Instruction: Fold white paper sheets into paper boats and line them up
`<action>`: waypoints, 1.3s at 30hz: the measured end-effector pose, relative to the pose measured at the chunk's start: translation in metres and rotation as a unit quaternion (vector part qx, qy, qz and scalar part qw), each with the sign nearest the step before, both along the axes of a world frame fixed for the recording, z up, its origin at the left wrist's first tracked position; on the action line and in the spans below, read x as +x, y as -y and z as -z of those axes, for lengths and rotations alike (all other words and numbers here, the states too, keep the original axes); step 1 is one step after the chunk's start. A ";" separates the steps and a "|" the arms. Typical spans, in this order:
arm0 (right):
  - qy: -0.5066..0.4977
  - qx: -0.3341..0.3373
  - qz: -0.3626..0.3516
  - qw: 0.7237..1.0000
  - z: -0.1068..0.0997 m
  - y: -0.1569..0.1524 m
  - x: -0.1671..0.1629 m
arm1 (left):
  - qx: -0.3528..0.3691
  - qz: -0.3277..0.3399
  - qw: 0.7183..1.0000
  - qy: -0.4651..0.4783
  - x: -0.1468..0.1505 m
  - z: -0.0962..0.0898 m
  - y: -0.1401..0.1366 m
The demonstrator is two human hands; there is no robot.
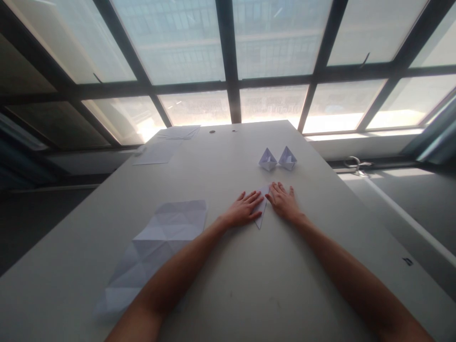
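A small folded piece of white paper [261, 209] lies flat on the table, with a pointed end toward me. My left hand [245, 208] rests flat on its left side, fingers spread and pointing right. My right hand [283, 200] lies on the right, its fingers stretched out and touching the paper's upper right edge. Parts of the paper are hidden under the fingers. Just beyond my hands stand two folded paper boats, a left boat [268, 160] and a right boat [287, 158], side by side.
A large creased paper sheet [167, 232] lies left of my left forearm, partly covered by it. More white sheets [156, 153] lie at the table's far left corner. The white table [228, 175] ends near a wall of windows [188, 47]. A metal ring-shaped object [352, 162] is beyond the right edge.
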State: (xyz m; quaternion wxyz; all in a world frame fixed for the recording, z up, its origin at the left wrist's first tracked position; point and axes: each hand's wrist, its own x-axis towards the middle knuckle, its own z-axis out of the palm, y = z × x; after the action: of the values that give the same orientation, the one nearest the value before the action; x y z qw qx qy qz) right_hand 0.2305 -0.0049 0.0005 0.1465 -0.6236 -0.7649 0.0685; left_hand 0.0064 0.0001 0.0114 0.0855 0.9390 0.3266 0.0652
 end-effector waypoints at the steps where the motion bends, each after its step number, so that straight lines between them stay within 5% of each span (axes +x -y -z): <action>1: -0.002 0.003 0.013 1.000 0.000 0.000 0.001 | -0.003 0.004 1.000 0.001 0.000 -0.001 0.000; 7: -0.043 0.046 0.068 0.996 -0.003 -0.001 0.001 | -0.028 0.018 0.999 0.009 -0.001 -0.007 0.002; 14: -0.047 0.031 -0.072 0.996 -0.003 -0.001 -0.003 | -0.026 0.008 0.999 0.030 -0.001 -0.010 0.005; 18: -0.033 0.007 -0.074 0.997 0.002 0.000 -0.005 | -0.010 0.001 0.999 0.032 0.000 -0.007 0.005; 28: -0.034 0.044 -0.021 0.998 0.003 -0.002 -0.003 | 0.073 -0.126 0.983 0.109 0.003 0.001 0.002; 39: -0.068 0.105 -0.052 0.991 0.002 -0.004 0.003 | 0.081 -0.194 0.973 0.098 -0.005 -0.015 -0.002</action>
State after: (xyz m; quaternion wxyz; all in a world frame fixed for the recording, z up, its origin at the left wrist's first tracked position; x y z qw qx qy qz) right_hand 0.2334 -0.0014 -0.0017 0.2593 -0.5577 -0.7876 0.0373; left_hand 0.0012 0.0022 0.0267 0.0262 0.8505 0.4861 0.1990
